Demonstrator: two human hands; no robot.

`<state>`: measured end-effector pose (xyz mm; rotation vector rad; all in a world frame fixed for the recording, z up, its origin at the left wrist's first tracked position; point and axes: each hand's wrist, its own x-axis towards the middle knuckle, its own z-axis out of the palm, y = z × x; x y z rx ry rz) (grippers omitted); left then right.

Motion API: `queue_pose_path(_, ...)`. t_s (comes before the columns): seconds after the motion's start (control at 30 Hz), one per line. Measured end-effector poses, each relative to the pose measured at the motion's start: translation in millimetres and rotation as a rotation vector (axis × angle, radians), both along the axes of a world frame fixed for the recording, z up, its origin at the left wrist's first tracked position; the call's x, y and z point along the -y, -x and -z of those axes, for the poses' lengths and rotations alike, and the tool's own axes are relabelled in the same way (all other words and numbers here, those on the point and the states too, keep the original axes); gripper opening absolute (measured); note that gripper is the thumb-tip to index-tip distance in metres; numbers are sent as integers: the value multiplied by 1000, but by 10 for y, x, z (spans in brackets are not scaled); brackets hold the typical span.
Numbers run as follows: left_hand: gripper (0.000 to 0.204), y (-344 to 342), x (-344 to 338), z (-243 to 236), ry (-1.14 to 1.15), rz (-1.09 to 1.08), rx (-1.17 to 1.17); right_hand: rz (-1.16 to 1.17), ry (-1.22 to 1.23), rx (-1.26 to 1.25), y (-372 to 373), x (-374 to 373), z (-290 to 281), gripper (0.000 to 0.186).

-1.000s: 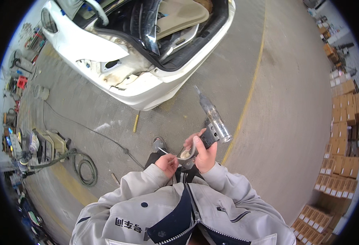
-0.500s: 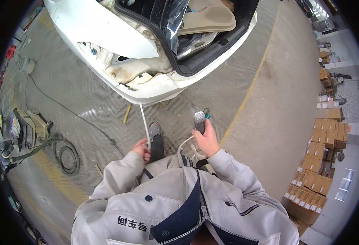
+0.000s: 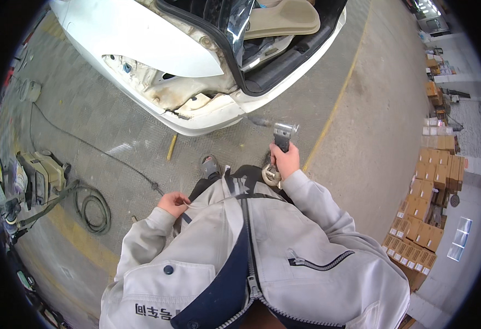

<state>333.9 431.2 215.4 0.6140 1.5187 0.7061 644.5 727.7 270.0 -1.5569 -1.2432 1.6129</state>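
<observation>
My right hand [image 3: 284, 158] is closed round the dark handle of a silver-barrelled tool [image 3: 287, 129], its long nose pointing left toward the rear bumper. A pale coiled cord [image 3: 270, 176] hangs just below that hand. My left hand [image 3: 173, 203] is at the left side of my waist, fingers pinched on a thin pale strip [image 3: 191, 205]. The white car [image 3: 131, 33] fills the upper middle, its trunk open with trim panels [image 3: 279, 19] inside and bare, stained metal at the corner where a lamp recess shows.
A yellow rod [image 3: 171, 147] lies on the floor beside my grey sandal [image 3: 210, 164]. At left stand a wheeled machine [image 3: 40, 178] with a coiled hose [image 3: 91, 214] and a bucket [image 3: 31, 91]; a dark cable crosses the floor. Cardboard boxes [image 3: 432, 175] are stacked at right.
My left hand has moved down and left to the waist; the long strip raised half a second ago is lowered. The tool in my right hand has risen and swung, nose now leftward.
</observation>
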Motion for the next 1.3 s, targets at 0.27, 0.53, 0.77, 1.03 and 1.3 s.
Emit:
queue_pose_path(0.27,13,87,109,-658,-470,276,-807,15,-96,-37,222,-358,504,18)
queue_pose_path(0.53,33,-139,93,-932,13,-32,-418,82,83,-328,366,-428,1113,16)
queue_pose_path(0.77,36,-64,272,-650,91,-88,-288,117,194,-395,454,-542,1341,18)
queue_pose_path(1.03,41,28,411,-424,-50,-190,-375,69,324,-427,385,-672,1242,23)
queue_pose_path(1.3,41,137,560,-326,56,-285,-330,101,454,-483,318,-767,1309,22)
